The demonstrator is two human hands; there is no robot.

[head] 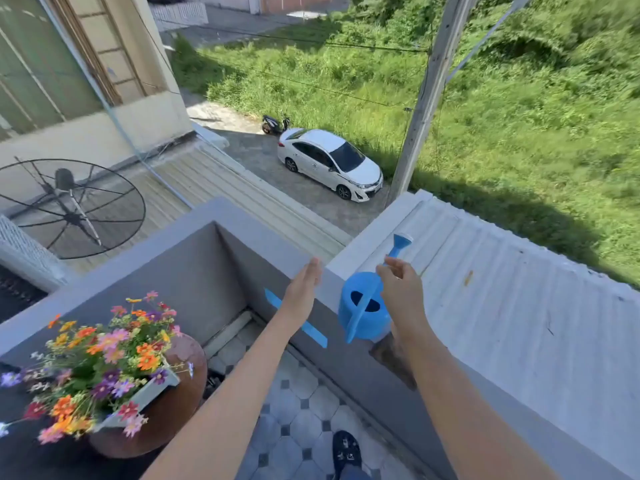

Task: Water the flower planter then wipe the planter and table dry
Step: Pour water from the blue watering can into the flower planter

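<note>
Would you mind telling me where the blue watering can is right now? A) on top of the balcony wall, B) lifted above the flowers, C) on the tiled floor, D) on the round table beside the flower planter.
A: the blue watering can stands on top of the balcony wall, with the right hand at its spout, well away from the flower planter.

Watering can: blue plastic, upright on the grey balcony wall top, spout with rose angled up and away. Flower planter: pale rectangular box, multicoloured blooms, on round brown table, lower left.
</note>
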